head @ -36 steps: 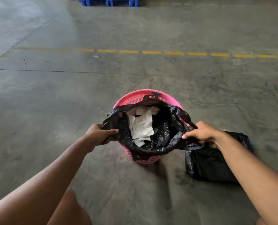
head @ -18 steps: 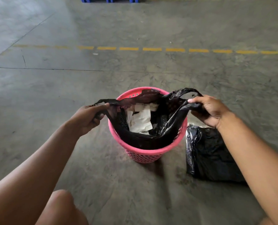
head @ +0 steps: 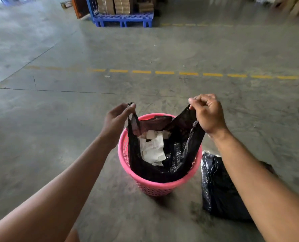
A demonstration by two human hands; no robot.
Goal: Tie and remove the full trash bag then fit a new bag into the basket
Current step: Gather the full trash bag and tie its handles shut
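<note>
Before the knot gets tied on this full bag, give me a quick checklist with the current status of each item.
1. Left hand pinches one bag handle: ok.
2. Right hand pinches the other handle: ok.
3. Both handles of the full trash bag are raised above the pink basket rim: ok.
4. White paper waste sits below the handles, clear of the knot: ok.
5. Handles crossed or tied: not ok, they are apart.
6. Spare black bag lies on the floor beside the basket: ok.

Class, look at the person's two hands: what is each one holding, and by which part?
Both hold the black trash bag: the left hand pinches one top edge strip, the right hand the opposite top corner, above the pink basket.
</note>
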